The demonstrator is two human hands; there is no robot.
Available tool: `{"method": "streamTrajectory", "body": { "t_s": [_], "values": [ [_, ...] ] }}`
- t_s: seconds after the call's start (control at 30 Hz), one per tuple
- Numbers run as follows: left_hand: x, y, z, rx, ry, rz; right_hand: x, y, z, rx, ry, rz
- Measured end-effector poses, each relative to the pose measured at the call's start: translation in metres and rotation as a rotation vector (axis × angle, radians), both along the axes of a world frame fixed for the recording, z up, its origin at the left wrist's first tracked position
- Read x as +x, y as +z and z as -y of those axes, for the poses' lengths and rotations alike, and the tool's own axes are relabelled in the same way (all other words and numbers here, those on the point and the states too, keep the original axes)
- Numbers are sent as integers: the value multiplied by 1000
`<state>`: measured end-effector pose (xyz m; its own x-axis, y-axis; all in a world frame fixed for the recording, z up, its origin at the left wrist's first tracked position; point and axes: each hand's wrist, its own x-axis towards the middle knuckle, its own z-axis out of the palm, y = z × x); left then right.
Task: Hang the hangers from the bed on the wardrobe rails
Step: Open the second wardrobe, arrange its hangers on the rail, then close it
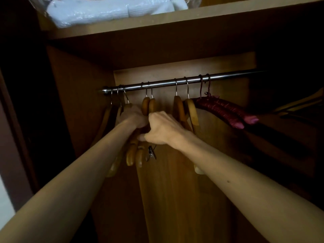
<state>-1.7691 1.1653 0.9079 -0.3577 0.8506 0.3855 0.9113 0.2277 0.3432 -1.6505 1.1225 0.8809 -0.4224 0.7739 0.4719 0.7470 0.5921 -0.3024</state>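
Wooden hangers [149,106], varnished and with metal hooks, make up most of the load on the chrome wardrobe rail [175,83]; two padded maroon hangers [222,109] hang further right on the same rail. Both hands work at the left-centre of the rail. The left hand [135,116] is closed around the neck or shoulder of a wooden hanger just below the rail. The right hand [161,128] is curled shut on the shoulders of a bunch of wooden hangers [134,151], whose ends and a metal clip [151,153] hang down beneath the hands. Whether every hook in that bunch is already over the rail cannot be told. Judgement: the wooden hangers are rigid and light individually, moderately heavy as a bunch, and the varnish looks smooth enough to slip. Best hold is at the neck, just below the hook, so the hook can be steered onto the rail. Hooks may tangle with neighbours.
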Motion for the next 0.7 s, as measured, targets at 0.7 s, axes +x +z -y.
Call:
{"method": "streamTrajectory", "body": {
  "t_s": [0.7],
  "values": [
    [20, -31, -30, -116, -367, 943, -15, -20, 7, -310, -105, -222]
  ]
}}
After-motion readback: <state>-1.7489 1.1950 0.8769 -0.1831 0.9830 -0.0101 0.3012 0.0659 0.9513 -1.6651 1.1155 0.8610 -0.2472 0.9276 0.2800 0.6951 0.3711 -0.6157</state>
